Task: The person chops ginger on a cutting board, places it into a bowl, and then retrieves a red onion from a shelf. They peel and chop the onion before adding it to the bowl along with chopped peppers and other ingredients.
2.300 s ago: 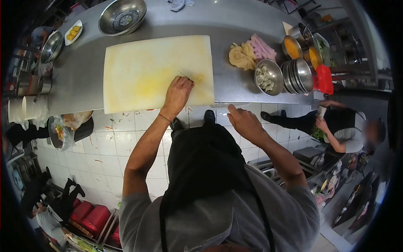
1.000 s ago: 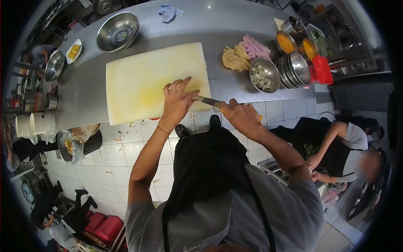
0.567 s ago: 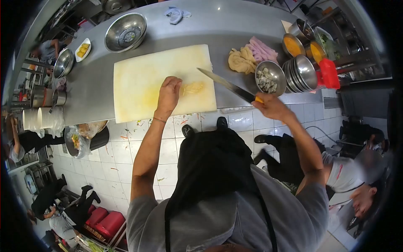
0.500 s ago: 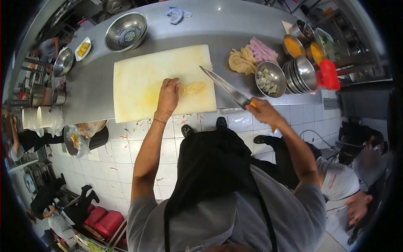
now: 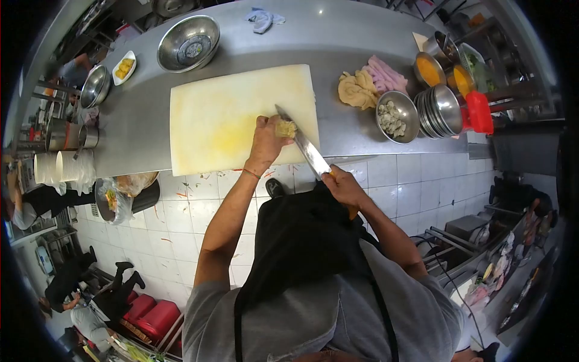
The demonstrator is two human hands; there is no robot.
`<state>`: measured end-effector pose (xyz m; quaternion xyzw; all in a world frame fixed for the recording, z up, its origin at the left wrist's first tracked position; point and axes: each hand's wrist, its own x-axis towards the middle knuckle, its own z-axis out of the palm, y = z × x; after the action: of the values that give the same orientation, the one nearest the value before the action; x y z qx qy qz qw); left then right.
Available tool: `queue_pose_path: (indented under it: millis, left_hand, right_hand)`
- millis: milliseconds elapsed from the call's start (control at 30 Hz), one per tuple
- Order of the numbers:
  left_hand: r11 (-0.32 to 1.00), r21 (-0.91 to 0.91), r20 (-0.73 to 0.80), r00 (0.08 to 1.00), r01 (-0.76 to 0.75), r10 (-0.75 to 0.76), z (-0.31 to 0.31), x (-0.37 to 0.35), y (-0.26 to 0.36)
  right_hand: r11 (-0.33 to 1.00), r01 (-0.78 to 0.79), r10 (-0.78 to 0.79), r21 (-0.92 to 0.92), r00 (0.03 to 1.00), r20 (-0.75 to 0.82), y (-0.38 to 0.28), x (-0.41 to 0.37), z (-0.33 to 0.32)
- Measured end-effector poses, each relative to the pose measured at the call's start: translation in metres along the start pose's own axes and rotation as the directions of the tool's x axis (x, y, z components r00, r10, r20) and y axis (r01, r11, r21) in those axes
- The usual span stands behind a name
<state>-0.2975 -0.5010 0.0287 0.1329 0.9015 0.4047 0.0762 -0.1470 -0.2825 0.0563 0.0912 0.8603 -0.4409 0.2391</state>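
Note:
My right hand (image 5: pixel 342 186) is closed round the orange handle of a large kitchen knife (image 5: pixel 312 155). Its blade slants up and left over the right part of the white cutting board (image 5: pixel 205 108), which has yellow stains. My left hand (image 5: pixel 269 143) is over the board, its fingers curled on a small heap of pale yellow sliced food (image 5: pixel 286 129). That heap sits between the fingers and the blade, touching the blade's side. Exactly what food it is I cannot make out.
Beyond the board stands a steel bowl (image 5: pixel 189 45). To the right are yellow and pink cloths (image 5: pixel 358 90), a bowl of greyish pieces (image 5: pixel 392 117), stacked steel bowls (image 5: pixel 445 108) and a red container (image 5: pixel 479 113). A lined bin (image 5: pixel 143 198) is at the lower left.
The knife has swung left over the board against the food. The spread slices are now gathered into a heap at my left hand. A person at the right has moved mostly out of view.

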Motion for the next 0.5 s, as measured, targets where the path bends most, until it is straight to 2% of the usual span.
queue_pose_path:
  millis: [100, 267, 367, 500]
  left_hand:
    - [0.991, -0.086, 0.007, 0.995, 0.1, -0.1, -0.004, 0.001, 0.003]
    - [0.96, -0.244, -0.015, 0.989, 0.139, -0.147, 0.01, 0.002, -0.033]
    - [0.929, -0.341, -0.014, 0.987, 0.144, -0.158, 0.01, 0.003, -0.021]
    - [0.877, -0.479, -0.045, 0.997, 0.029, -0.057, 0.019, 0.019, 0.041]
  right_hand:
    - [1.0, 0.027, -0.027, 0.009, 1.0, 0.003, -0.003, 0.006, 0.014]
    - [0.997, -0.028, 0.024, 0.075, 0.998, 0.059, -0.017, 0.005, 0.018]
    - [0.998, -0.004, 0.002, 0.055, 0.999, 0.037, -0.021, -0.002, 0.007]
    - [1.0, 0.016, -0.014, 0.011, 0.988, -0.153, -0.019, -0.031, -0.034]
